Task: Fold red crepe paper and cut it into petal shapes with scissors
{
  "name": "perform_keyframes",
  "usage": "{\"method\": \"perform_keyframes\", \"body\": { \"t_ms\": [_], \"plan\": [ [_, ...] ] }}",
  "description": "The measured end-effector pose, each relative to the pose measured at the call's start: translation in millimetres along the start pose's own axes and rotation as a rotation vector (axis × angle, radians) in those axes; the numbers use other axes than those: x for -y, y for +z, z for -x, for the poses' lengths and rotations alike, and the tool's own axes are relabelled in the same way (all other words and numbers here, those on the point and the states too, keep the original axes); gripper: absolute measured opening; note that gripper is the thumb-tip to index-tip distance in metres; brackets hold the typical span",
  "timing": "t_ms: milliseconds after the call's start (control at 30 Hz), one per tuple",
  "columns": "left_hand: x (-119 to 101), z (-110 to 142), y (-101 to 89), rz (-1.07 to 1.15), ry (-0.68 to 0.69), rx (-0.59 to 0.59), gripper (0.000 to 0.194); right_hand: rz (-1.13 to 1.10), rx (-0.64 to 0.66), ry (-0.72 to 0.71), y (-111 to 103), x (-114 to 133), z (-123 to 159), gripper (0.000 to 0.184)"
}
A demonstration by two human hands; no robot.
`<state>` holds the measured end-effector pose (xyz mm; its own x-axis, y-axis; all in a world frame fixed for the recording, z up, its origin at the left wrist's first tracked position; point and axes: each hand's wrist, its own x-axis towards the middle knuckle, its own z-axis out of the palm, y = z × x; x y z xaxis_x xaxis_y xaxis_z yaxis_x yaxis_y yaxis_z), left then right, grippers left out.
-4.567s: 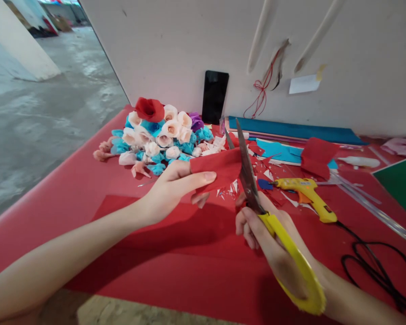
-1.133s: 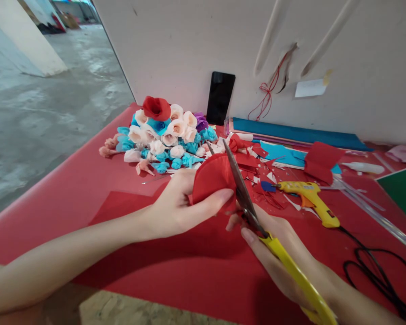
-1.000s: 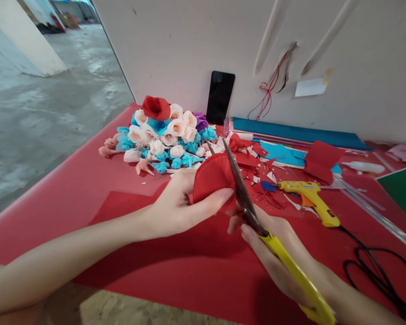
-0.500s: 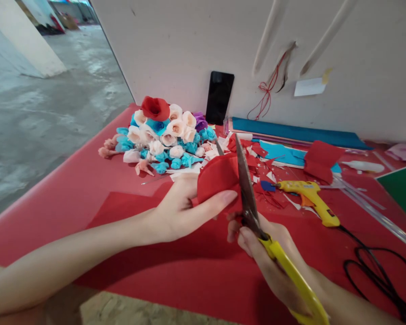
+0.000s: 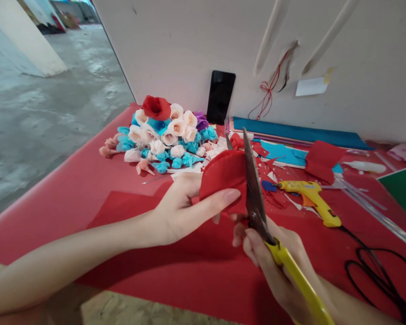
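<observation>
My left hand pinches a folded piece of red crepe paper with a rounded top edge, held above the red table cover. My right hand grips the yellow handles of a pair of scissors. The long metal blades point away from me and lie along the right edge of the red paper, with one blade tip showing behind the paper.
A heap of white, blue, pink and red paper roses lies at the back left. A black phone leans on the wall. Paper scraps, blue paper sheets, a yellow glue gun and its black cord lie to the right.
The red paper has gone from a flat strip to a rounded, petal-like shape. Over the last second the scissors swung more upright and moved right along the paper's edge.
</observation>
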<state>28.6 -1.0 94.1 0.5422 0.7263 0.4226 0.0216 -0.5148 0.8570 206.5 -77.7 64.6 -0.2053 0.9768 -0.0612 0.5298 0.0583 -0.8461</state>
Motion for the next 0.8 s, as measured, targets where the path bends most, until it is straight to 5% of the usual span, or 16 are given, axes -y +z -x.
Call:
{"method": "perform_keyframes", "body": {
  "t_ms": [800],
  "plan": [
    [3.5, -1.6, -4.2, 0.171, -0.204, -0.063, 0.038, 0.137, -0.076, -0.193, -4.4, 5.0, -0.7, 0.012]
  ]
}}
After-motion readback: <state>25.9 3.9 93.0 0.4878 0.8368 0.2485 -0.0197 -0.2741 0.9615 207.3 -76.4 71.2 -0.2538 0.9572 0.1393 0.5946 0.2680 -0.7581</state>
